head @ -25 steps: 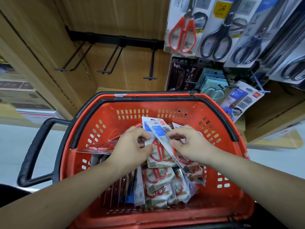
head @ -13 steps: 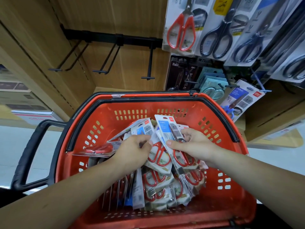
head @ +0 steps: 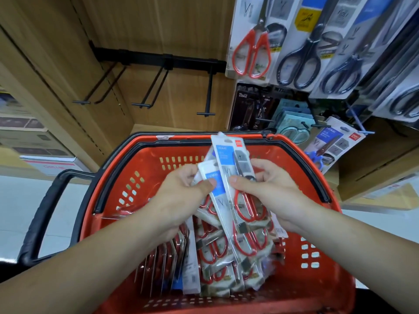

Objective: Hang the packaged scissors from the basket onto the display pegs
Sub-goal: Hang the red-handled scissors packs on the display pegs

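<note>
A fanned bunch of red-handled scissors in white-and-blue card blister packs (head: 229, 164) is held above the middle of the red plastic shopping basket (head: 317, 282), with its top ends level with the basket's far rim. The front pack is pinched by the right hand (head: 274, 191), thumb on the face and fingers curled behind. A pack just behind it is gripped by the left hand (head: 179, 200), thumb pressed on the blue panel. Further packs of the same red-handled scissors (head: 213, 252) are heaped inside the basket beneath both hands, some stood on edge toward its left side. A black loop handle (head: 44, 216) is noted at the basket's left. Beyond the basket's far rim, three black metal display pegs (head: 210, 94) on a black rail are fixed to a wooden back panel (head: 158, 26). Beyond the basket's far right corner, carded scissors with red and black handles (head: 251, 51) are hung in rows.
</note>
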`<state>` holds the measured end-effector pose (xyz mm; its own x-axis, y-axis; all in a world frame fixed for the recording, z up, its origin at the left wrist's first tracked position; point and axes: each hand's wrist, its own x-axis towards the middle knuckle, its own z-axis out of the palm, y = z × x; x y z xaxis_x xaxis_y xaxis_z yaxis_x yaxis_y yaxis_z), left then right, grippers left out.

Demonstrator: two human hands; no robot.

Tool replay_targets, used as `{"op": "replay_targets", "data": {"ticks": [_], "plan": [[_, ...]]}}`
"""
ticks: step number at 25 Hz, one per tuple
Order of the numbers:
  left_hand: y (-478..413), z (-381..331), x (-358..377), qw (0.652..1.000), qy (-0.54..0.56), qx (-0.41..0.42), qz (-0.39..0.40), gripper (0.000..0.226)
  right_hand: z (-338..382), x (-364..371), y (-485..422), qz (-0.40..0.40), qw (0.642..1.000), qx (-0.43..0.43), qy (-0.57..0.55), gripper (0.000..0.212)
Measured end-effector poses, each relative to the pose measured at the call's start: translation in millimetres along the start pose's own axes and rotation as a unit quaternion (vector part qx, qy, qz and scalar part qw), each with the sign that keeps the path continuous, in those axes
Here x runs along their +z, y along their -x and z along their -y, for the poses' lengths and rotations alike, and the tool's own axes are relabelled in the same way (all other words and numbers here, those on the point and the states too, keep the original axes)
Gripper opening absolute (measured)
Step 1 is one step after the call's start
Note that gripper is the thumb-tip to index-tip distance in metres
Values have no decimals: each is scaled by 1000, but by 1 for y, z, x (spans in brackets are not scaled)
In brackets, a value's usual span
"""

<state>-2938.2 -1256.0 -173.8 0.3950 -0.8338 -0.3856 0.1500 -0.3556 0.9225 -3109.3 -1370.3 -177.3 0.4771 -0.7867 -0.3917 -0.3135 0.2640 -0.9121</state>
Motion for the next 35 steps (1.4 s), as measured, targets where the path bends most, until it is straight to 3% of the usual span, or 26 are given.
{"op": "replay_targets", "data": {"ticks": [4,8,11,14,18,22,28,35], "plan": [[1,-21,-13,995,50,37,-81,9,14,-10,1,-53,997,-60,-2,53],[13,-28,-11,991,43,56,-117,35,23,1,17,-18,997,-72,-23,54],[23,-28,-6,991,62,57,-109,38,26,14,31,-33,995,-86,-35,49],[39,-36,-2,991,86,73,-76,22,27,27,45,-69,991,-92,-67,40],[52,-51,-10,993,42,105,-27,18,47,28,58,-79,987,-133,-39,53],[50,-74,-34,982,34,166,-79,21,81,17,71,-135,965,-224,-5,69],[55,-95,-49,962,8,253,-107,20,123,18,81,-200,922,-331,32,71],[38,-115,-60,934,-35,302,-188,13,161,7,52,-238,895,-377,-15,83]]}}
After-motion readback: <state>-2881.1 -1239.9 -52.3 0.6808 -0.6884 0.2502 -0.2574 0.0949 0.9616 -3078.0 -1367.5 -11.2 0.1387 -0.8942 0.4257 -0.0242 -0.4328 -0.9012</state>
